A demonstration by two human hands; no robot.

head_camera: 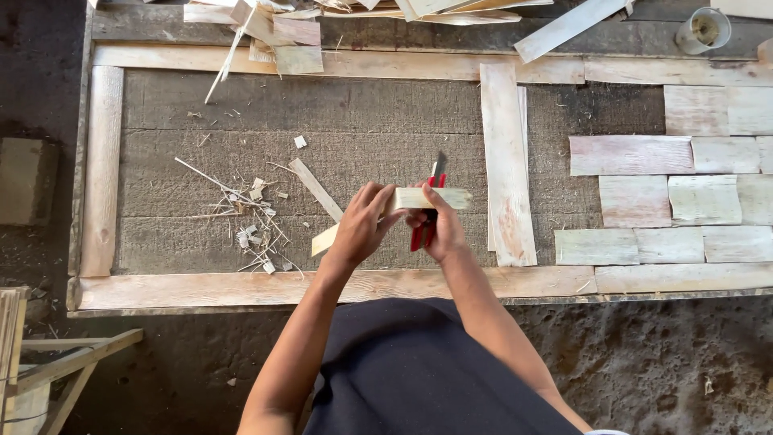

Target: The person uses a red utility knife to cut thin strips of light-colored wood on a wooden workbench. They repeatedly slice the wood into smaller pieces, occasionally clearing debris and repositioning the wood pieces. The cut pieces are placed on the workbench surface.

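Above the bench [241, 288], a pale wooden strip [431, 197] lay crosswise between both hands, left hand [360, 228] pinching its near end, right hand [439, 229] gripping a red-handled knife [431, 201] beneath it.

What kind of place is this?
Probably a simple woodworking spot. A long wooden frame lies on rough ground, with pale flat wood pieces laid in rows inside it and thin wood shavings scattered nearby. The hands hold a pale wood strip and a red-handled knife.
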